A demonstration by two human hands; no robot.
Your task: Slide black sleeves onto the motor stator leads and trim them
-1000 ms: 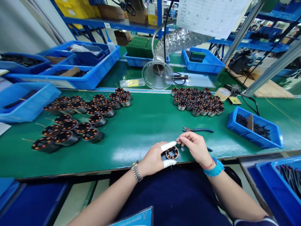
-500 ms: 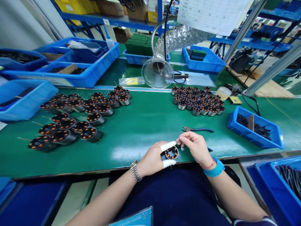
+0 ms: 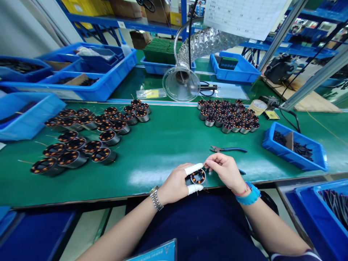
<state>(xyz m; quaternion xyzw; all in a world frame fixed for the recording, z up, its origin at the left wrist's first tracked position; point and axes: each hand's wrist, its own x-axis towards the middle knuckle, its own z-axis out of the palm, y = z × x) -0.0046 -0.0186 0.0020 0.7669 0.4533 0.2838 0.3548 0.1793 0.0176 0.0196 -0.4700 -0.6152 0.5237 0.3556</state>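
Between the thumb and forefinger of my left hand (image 3: 176, 183), both in white finger covers, a motor stator (image 3: 201, 181) is gripped at the table's front edge. Its ring of copper windings faces up, and its left side is hidden by the fingers. My right hand (image 3: 223, 169) is closed in a pinch just above and right of the stator, its fingertips close to the left forefinger. Whatever it pinches is too small to make out. Beyond it lie cutting pliers (image 3: 231, 149) with dark blue handles. A blue handle end (image 3: 241, 172) pokes out beside my right wrist.
Several stators with wire ends (image 3: 73, 158) stand at left, and more stators (image 3: 227, 127) at back right. A blue bin of black parts (image 3: 308, 163) sits at right. A clear fume funnel (image 3: 170, 88) hangs at the back centre. Blue trays (image 3: 102, 88) line the far left.
My right fingertips have shifted slightly left, closer to the stator and the left forefinger. My left hand keeps its hold on the stator. The view has moved very slightly.
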